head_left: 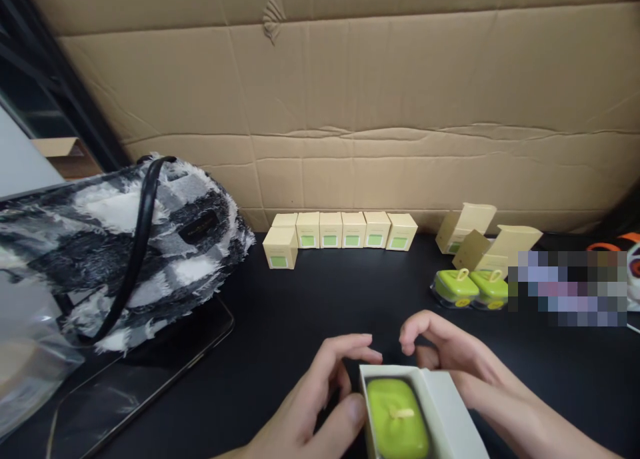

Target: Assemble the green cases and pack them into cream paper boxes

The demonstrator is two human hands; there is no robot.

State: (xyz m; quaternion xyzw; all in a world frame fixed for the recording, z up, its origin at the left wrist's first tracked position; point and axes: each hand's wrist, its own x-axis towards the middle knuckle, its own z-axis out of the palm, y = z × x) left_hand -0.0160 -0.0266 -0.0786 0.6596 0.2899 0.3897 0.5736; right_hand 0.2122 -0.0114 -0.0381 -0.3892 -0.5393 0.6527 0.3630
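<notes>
At the bottom centre of the frame an open cream box lies on the black table, with a green case sitting in it, a small pale tab on its top. The left hand is at the box's left edge, thumb touching the side near the green case, fingers curled loosely above the box's far corner and closed on nothing. The right hand rests along the box's right side, fingers bent over the far end; whether it grips the box or only touches it cannot be told.

Further up at the right, two more green cases lie side by side on clear wrap, and just behind them stand two opened boxes with their flaps up. A blurred patch covers what lies right of them.

At the left of the frame a shaggy black-and-white bag with a dark strap rests partly on a dark tablet, with clear plastic beside it at the far left edge.

At the centre back, a row of closed boxes with green labels stands along a cardboard wall, one of them set slightly forward at the left end
</notes>
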